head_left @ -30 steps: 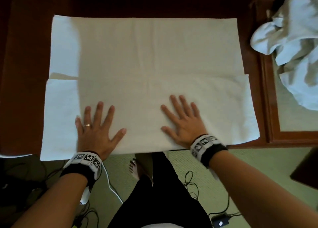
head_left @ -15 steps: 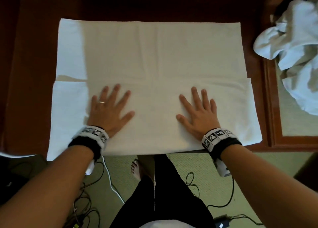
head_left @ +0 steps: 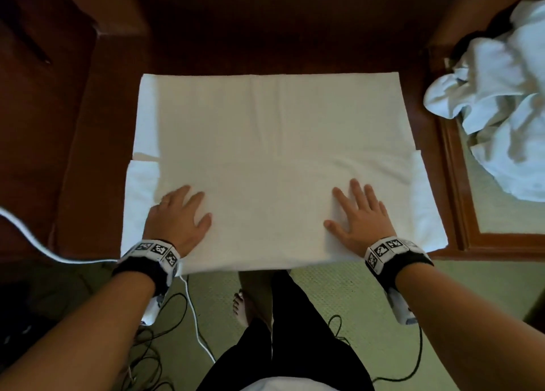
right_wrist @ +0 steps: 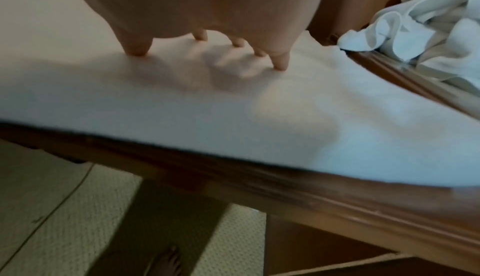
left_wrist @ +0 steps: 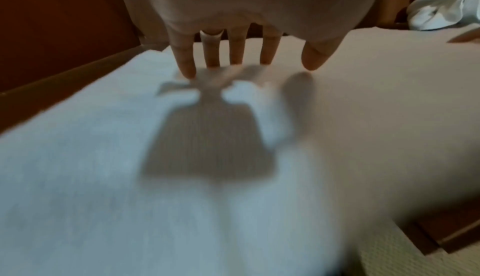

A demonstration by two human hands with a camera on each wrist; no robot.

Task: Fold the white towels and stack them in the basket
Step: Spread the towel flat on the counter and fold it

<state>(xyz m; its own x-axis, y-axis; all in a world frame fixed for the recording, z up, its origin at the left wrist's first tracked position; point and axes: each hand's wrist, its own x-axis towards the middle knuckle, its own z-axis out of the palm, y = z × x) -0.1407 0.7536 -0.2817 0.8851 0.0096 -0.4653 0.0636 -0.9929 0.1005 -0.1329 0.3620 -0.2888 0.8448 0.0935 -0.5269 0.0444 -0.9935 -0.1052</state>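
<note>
The towel (head_left: 277,166) lies spread on the wooden table (head_left: 97,142), its near flap folded up to the middle. Both hands rest flat on that flap with fingers spread, left hand (head_left: 177,218) at seven o'clock, right hand (head_left: 361,221) at five, probably smoothing it. Unfolded towels (head_left: 501,95) sit at two o'clock.

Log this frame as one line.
stage: smoothing fold | left hand: flat on towel | right hand: flat on towel | unfolded pile: right side
</note>
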